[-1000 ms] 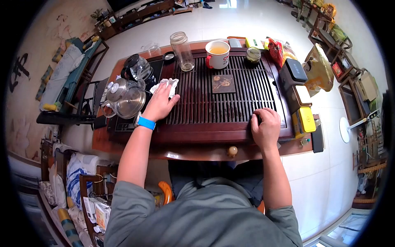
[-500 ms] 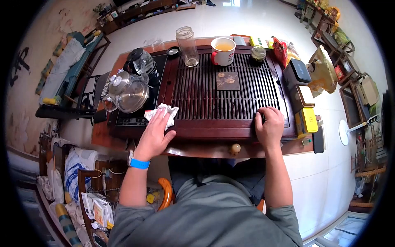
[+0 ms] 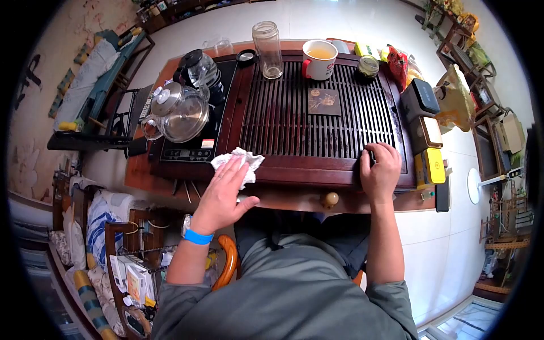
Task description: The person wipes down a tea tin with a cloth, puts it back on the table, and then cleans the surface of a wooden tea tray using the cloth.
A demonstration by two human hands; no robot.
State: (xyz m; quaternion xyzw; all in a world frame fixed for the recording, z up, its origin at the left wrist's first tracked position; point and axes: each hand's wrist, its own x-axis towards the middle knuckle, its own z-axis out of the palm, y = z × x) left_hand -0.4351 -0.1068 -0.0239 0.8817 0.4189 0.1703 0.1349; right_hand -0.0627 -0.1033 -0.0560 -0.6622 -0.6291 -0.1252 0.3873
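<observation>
My left hand (image 3: 225, 195) presses a crumpled white tissue (image 3: 247, 161) against the front left rim of the dark wooden tea tray (image 3: 306, 173). Its fingers lie long and close together over the tissue, thumb apart. My right hand (image 3: 381, 171) rests at the tray's front right corner with its fingers curled in; a dark spot shows between thumb and forefinger, but I cannot make out what it is. Left of the tissue is the black induction cooker (image 3: 187, 154) with a glass kettle (image 3: 182, 117). A small round tan knob (image 3: 330, 199) sits below the tray.
Along the tray's back stand a clear glass bottle (image 3: 268, 51), a mug of tea (image 3: 321, 61) and a small jar (image 3: 368, 67). A second glass pot (image 3: 199, 69) is at the back left. Tins, including a yellow tin (image 3: 429, 168), line the right side.
My left hand has slid the tissue to the right, off the cooker's front corner and onto the tray rim. My right hand stays at the same corner. The whole view has shifted slightly.
</observation>
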